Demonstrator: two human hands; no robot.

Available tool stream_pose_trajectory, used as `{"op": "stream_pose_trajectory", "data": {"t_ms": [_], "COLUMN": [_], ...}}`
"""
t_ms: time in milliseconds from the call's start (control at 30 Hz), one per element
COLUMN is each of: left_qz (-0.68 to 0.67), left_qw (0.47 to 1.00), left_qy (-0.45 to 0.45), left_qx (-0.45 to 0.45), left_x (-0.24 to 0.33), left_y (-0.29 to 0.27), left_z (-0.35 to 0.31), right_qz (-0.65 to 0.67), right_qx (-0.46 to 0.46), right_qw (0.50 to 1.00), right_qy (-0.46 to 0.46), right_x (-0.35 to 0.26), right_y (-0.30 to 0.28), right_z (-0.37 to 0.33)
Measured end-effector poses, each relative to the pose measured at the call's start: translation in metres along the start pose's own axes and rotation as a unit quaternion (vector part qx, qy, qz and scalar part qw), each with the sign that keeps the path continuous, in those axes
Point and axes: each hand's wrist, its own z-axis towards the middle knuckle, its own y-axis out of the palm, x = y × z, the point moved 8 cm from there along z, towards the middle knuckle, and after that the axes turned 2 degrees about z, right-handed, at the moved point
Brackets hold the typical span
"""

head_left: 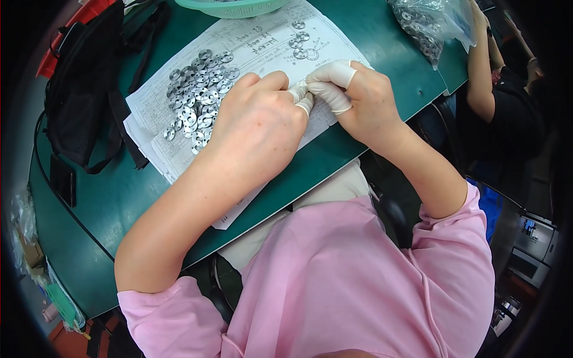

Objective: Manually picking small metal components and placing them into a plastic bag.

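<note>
My left hand [262, 119] and my right hand [364, 98] meet over the right part of a printed paper sheet [262, 42]. White finger cots [335, 74] cover the thumb and finger of each hand, and their tips are pinched together. Whatever lies between the tips is hidden by the fingers. Left of my left hand, a heap of small round metal discs with holes [200, 89] spreads over the sheet. Several more such discs [299, 45] lie apart from the heap, beyond my fingertips.
A light green plastic basket [233, 8] stands at the table's far side. At the far right lies a clear bag of metal parts [424, 30], near another person's arm [479, 77]. A black bag [83, 89] and a dark phone [62, 179] rest on the green table [107, 209] at left.
</note>
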Motion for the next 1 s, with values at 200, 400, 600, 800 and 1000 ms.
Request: {"op": "stream_pose_trajectory", "data": {"t_ms": [200,400,600,800,1000], "left_qz": [0.004,0.004,-0.126,-0.461,-0.655], "left_qw": [1.0,1.0,0.989,0.834,0.684], "left_qy": [0.007,-0.001,-0.073,-0.298,-0.32], "left_qx": [0.006,0.012,-0.011,-0.049,0.022], "left_x": [0.0,-0.001,-0.017,-0.046,-0.044], "left_y": [-0.001,-0.004,-0.002,0.009,0.004], "left_z": [0.001,0.0,0.001,-0.007,-0.007], "right_qz": [-0.023,-0.017,0.075,0.591,0.63], "right_qx": [-0.005,0.012,0.022,0.018,0.027], "right_qw": [1.0,0.999,0.992,0.696,0.658], "right_qy": [0.02,0.034,0.103,0.409,0.412], "right_x": [0.001,0.003,0.013,0.036,0.021], "right_y": [0.0,0.002,0.002,0.023,0.025], "right_z": [0.001,0.001,-0.001,-0.018,-0.025]}}
